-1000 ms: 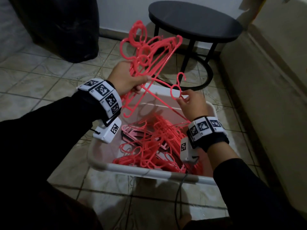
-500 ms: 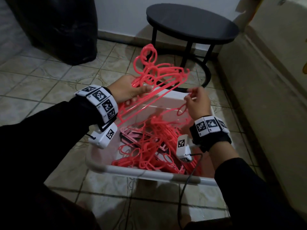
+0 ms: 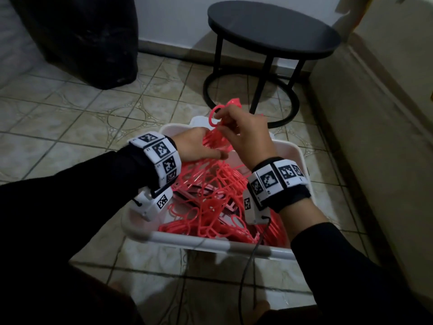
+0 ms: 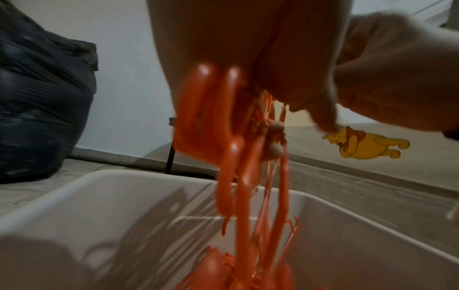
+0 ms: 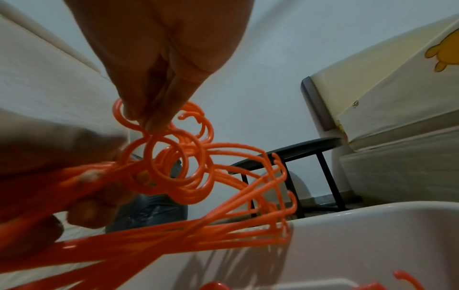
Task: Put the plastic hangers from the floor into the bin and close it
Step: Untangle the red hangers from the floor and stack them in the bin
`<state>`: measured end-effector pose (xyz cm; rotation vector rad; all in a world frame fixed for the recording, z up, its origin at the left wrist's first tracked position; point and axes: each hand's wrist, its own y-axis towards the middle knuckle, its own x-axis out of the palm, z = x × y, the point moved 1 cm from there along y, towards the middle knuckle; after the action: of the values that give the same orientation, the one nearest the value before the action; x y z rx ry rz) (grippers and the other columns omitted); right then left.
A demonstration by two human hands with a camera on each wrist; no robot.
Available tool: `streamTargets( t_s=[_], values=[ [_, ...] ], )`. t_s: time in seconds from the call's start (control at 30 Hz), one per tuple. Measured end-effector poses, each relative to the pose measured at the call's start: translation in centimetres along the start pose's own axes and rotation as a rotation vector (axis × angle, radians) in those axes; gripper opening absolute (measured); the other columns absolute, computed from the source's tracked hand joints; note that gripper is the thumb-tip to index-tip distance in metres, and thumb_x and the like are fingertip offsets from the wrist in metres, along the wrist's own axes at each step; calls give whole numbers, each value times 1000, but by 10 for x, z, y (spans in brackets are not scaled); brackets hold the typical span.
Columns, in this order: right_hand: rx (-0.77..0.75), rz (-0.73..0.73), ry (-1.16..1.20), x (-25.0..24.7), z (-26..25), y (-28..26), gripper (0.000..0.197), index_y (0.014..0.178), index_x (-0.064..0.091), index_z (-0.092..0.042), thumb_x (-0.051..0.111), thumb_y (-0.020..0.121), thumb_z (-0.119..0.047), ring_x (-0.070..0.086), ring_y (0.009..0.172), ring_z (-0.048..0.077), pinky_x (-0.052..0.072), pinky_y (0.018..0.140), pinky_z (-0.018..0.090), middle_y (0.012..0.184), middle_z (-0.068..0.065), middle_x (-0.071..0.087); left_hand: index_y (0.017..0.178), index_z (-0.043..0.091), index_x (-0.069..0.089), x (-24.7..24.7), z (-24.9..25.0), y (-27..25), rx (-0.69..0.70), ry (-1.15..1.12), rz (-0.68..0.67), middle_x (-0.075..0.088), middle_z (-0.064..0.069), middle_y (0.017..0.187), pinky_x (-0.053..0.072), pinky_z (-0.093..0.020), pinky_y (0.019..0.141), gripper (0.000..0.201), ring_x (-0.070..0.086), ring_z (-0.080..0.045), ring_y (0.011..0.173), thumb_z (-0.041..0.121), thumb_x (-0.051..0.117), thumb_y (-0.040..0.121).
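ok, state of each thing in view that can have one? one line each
bin: open, no lid in view, part-filled with hangers
held hanger bundle: over the bin, hooks up
left hand: holds the bundle
right hand: pinches a hook
black bag: on the floor

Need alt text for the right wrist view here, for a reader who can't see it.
The right hand pinches the round hook loops of a bundle of orange-pink plastic hangers above the white plastic bin, while the left hand grips the bundle's bars. Behind stand a round black side table and a black plastic bag.
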<state>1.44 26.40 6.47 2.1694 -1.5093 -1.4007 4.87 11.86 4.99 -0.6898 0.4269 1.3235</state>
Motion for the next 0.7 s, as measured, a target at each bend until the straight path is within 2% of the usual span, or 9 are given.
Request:
streamTargets(
  t_s=[0.07, 0.13, 0.27, 0.33, 0.4, 0.47, 0.53, 0.6, 0.7],
  values=[
    [63, 1, 63, 0, 1, 0, 30, 106, 62, -11, 71, 78, -4, 66, 75, 14, 54, 73, 36, 80, 2, 68, 99, 16, 57, 3, -5, 1, 12, 105, 90, 63, 1, 91, 49, -30, 80, 23, 64, -24, 95, 26, 69, 83],
    [130, 3, 111, -1, 1, 1, 36, 111, 55, -16, 71, 79, -9, 67, 75, 8, 55, 73, 29, 81, -2, 70, 101, 13, 60, 3, -4, 0, 12, 205, 200, 62, -1, 92, 48, -32, 81, 18, 63, -24, 95, 23, 63, 86],
    [200, 233, 133, -9, 16, 2, 18, 98, 50, -19, 62, 87, -11, 64, 71, 4, 54, 61, 22, 83, -13, 62, 90, 12, 67, -10, -7, 2, -62, 154, 322, 64, -4, 86, 42, -28, 73, 21, 61, -24, 88, 32, 64, 86],
    [306, 297, 30, -13, 38, -2, 13, 89, 52, -19, 59, 87, -9, 58, 64, 3, 51, 59, 21, 77, -11, 58, 90, 15, 69, -21, -13, 2, -120, 100, 365, 66, -4, 86, 44, -28, 75, 28, 61, -23, 86, 41, 66, 81],
    [474, 58, -74, -6, 67, -9, 12, 88, 56, -17, 59, 85, -6, 59, 68, 13, 53, 68, 29, 81, 0, 62, 97, 19, 72, -31, -19, 3, -193, 54, 439, 69, -3, 92, 47, -29, 80, 36, 62, -22, 88, 48, 69, 77],
    [558, -361, -240, 12, 86, -22, 19, 100, 63, -13, 62, 83, -5, 63, 92, 23, 49, 84, 32, 98, 8, 67, 98, 21, 73, -40, -22, 3, -233, 41, 507, 69, -1, 92, 46, -27, 77, 42, 62, -21, 87, 55, 68, 74],
    [528, -632, -396, 29, 92, -35, 38, 121, 57, -13, 63, 84, -9, 56, 115, 26, 42, 99, 34, 122, 10, 62, 93, 22, 72, -47, -23, 3, -243, 17, 534, 67, 1, 87, 42, -26, 74, 45, 60, -20, 83, 62, 64, 75],
    [499, -711, -429, 43, 85, -41, 49, 133, 46, -15, 61, 87, -14, 53, 121, 29, 40, 102, 36, 130, 12, 57, 81, 22, 69, -50, -23, 5, -241, -36, 531, 63, 3, 75, 38, -26, 65, 46, 57, -18, 73, 66, 57, 78],
    [537, -729, -367, 56, 81, -45, 49, 133, 40, -13, 58, 88, -16, 57, 114, 32, 44, 96, 41, 122, 16, 61, 64, 19, 62, -50, -25, 7, -236, -129, 517, 55, 4, 58, 33, -27, 56, 48, 50, -17, 57, 60, 49, 86]
  ],
)
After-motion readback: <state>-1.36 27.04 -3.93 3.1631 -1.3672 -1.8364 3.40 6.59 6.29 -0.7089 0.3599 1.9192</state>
